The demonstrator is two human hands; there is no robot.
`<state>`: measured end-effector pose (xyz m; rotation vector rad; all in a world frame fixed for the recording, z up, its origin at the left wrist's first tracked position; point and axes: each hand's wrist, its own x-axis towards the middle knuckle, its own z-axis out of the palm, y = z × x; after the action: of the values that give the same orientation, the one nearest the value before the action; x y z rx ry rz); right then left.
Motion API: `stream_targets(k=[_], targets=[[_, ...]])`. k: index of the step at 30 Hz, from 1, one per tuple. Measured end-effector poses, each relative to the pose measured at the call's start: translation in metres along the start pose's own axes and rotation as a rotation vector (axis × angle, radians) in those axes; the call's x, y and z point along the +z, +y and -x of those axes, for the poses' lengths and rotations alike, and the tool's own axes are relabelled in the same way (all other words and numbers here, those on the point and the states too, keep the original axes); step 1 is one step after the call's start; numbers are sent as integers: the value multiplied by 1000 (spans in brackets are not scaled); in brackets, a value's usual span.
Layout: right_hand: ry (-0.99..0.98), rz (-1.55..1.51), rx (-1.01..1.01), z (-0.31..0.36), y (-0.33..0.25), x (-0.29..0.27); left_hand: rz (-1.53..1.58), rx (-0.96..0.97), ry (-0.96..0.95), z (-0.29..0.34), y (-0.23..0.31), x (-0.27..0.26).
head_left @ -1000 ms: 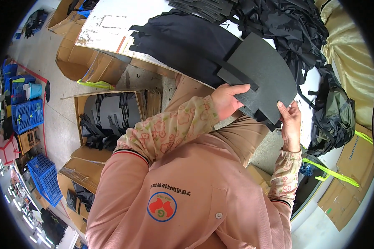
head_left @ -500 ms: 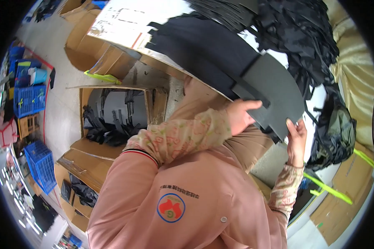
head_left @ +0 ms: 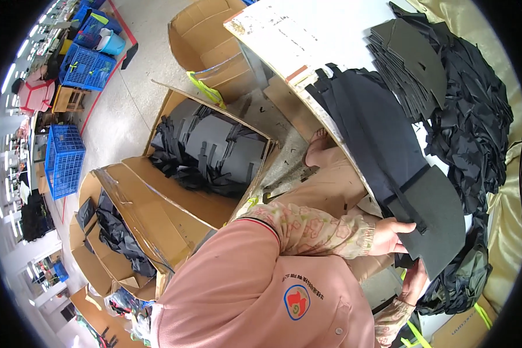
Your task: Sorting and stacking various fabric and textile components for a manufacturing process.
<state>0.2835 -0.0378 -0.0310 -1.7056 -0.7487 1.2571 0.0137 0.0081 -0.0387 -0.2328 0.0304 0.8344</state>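
Both my hands are on a stiff dark grey foam panel [head_left: 438,203] with a curved outer edge. My left hand [head_left: 388,235] grips its near left side, thumb on top and fingers underneath. My right hand [head_left: 413,282] closes on the near corner, its fingers partly hidden under the panel. Beneath my left thumb a black strap [head_left: 413,214] lies across the panel. Black fabric pieces with strap ends [head_left: 377,124] lie along the table's edge, and the panel overlaps their near end.
A stack of dark foam panels [head_left: 409,64] and a heap of black fabric pieces [head_left: 470,110] lie on the white table [head_left: 307,37]. To the left, an open cardboard box [head_left: 174,194] holds grey panels with black straps. Blue crates [head_left: 64,159] stand farther left.
My view has turned left, so the table and panel appear farther right and lower. Both hands keep hold of the panel; the right hand now shows less, more beneath its near corner.
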Motion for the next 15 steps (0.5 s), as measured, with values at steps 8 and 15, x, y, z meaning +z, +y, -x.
stream_targets(k=[8, 15], targets=[[77, -155, 186, 19, -16, 30, 31, -66, -64, 7, 18, 21], [-363, -566, 236, 22, -32, 67, -178, -120, 41, -7, 41, 38]])
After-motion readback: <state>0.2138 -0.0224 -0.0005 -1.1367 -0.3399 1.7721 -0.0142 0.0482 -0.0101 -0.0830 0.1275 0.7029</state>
